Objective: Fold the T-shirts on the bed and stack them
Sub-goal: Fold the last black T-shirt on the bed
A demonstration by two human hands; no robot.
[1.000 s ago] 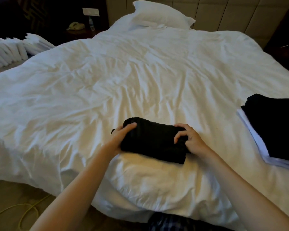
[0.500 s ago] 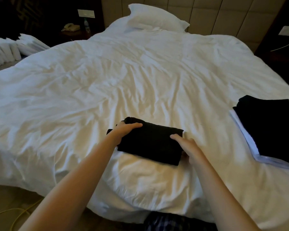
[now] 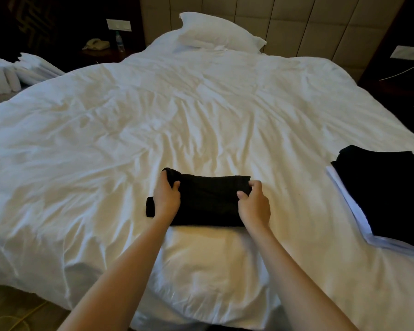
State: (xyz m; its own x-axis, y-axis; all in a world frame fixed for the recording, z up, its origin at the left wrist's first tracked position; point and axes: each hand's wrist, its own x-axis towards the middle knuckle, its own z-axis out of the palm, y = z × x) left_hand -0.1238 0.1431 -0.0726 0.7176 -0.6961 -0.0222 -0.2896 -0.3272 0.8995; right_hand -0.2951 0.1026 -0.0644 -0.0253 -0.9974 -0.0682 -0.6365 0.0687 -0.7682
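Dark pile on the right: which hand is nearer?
Right. The right hand grips the folded T-shirt at the end toward the pile; the left hand grips the opposite end.

Matt black cloth T-shirt [image 3: 210, 199] on wrinkled, smooth white cotton duvet [image 3: 201, 115].

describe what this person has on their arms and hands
Nothing worn shows. The left forearm and right forearm are bare, with no sleeve in view up to the frame's edge. The left hand and right hand have no gloves, and no watch, bracelet or ring can be seen.
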